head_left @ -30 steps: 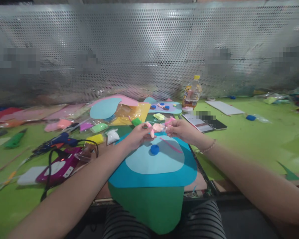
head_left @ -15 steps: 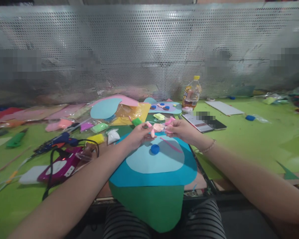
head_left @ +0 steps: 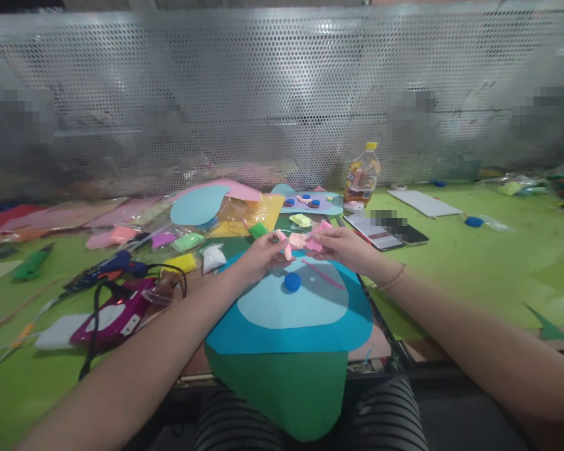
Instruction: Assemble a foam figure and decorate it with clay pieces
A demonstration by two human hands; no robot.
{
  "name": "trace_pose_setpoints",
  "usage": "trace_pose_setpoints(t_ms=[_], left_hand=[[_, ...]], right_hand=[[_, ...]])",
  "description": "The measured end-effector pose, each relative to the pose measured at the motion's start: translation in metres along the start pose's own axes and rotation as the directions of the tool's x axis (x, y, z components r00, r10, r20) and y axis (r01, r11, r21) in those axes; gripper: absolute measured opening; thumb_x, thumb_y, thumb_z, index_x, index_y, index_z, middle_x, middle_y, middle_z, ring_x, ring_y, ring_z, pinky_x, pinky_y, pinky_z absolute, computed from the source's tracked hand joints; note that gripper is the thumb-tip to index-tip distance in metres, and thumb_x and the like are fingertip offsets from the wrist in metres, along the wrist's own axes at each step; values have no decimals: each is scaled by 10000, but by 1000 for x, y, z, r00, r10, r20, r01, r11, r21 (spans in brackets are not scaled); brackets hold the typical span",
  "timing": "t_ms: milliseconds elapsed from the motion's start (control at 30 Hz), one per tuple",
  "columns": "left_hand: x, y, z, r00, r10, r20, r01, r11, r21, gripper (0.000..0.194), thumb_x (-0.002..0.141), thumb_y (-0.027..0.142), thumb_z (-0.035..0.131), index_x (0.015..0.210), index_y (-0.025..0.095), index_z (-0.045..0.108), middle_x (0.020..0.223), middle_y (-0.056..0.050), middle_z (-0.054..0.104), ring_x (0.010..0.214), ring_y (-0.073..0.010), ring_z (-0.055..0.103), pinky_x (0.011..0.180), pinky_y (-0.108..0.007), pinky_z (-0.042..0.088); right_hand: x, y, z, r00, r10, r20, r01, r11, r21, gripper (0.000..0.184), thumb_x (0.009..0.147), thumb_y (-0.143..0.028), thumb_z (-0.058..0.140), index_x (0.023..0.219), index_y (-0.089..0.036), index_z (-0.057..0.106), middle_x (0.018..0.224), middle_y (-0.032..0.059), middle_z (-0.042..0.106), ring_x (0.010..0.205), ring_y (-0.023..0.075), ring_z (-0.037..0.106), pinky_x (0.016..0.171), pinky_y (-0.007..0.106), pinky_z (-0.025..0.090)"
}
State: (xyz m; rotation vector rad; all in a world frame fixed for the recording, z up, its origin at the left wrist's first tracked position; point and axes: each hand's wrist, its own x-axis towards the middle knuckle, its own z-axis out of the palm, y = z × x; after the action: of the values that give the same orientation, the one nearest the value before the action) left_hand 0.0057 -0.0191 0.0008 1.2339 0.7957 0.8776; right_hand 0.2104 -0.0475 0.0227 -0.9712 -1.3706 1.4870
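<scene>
My left hand [head_left: 263, 255] is closed around a small roll of pink clay [head_left: 284, 246]. Facing it, my right hand [head_left: 338, 248] pinches a bright pink clay packet [head_left: 316, 239]. Between the two hands is a flattened lump of pale peach clay [head_left: 297, 241]; which fingers bear it I cannot tell. Below them lies a pale blue paper shape [head_left: 267, 305] on a larger bright blue one [head_left: 282, 340], over a green sheet [head_left: 286, 388]. A round blue clay disc [head_left: 292, 282] and a thin pink strip [head_left: 324, 274] rest on the pale blue paper.
Left of my arm are a purple power strip [head_left: 117, 316], a blue glue gun [head_left: 113, 268] and several clay packets such as a yellow one [head_left: 179, 263]. Behind my right hand stand a bottle [head_left: 363, 175] and a phone [head_left: 410, 233]. A perforated metal panel [head_left: 263, 94] closes the back.
My right hand has moved slightly left, toward my left hand, and more of the pink packet shows at its fingertips. My left hand stays almost where it was.
</scene>
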Motion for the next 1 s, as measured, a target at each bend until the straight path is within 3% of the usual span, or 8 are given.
trace_pose_setpoints(t_ms=[367, 567, 733, 900, 1000], left_hand=[[0, 0, 0, 1000, -7, -22, 7, 1000, -4, 308, 716, 370, 692, 835, 182, 479, 694, 12, 618, 668, -136, 645, 694, -294, 512], [-5, 6, 5, 1000, 9, -28, -10, 999, -47, 291, 719, 341, 692, 773, 179, 457, 698, -11, 627, 732, -153, 651, 713, -287, 518], [-6, 5, 8, 999, 18, -47, -22, 996, -87, 251, 739, 267, 678, 771, 164, 452, 716, -24, 632, 798, -158, 651, 747, -287, 515], [-5, 2, 11, 998, 39, -51, -45, 990, -136, 250, 729, 249, 687, 754, 161, 454, 690, -8, 616, 772, -138, 636, 751, -284, 499], [-3, 1, 12, 995, 70, -75, -78, 990, -115, 250, 701, 265, 707, 740, 157, 485, 682, 5, 611, 700, -108, 605, 735, -273, 483]], right_hand=[[-1, -2, -1, 997, -22, -68, 23, 1000, 12, 208, 707, -350, 719, 744, -146, 698, 798, 56, 678, 789, 152, 658, 787, 287, 547], [3, 1, -2, 999, -36, -1, 36, 999, -4, 200, 682, -284, 739, 816, -145, 687, 867, 51, 684, 829, 131, 640, 793, 241, 514], [4, 3, 0, 994, -106, 32, 109, 985, -137, 225, 750, -230, 664, 962, -156, 655, 905, 46, 681, 824, 122, 626, 767, 249, 512], [4, 5, 1, 994, -101, 41, 107, 974, -200, 450, 766, -178, 628, 1208, -200, 545, 877, 23, 681, 784, 127, 624, 796, 308, 522], [3, 3, 2, 991, -105, 86, 124, 956, -266, 265, 776, -228, 618, 1035, -172, 624, 889, 39, 672, 804, 135, 613, 807, 311, 508]])
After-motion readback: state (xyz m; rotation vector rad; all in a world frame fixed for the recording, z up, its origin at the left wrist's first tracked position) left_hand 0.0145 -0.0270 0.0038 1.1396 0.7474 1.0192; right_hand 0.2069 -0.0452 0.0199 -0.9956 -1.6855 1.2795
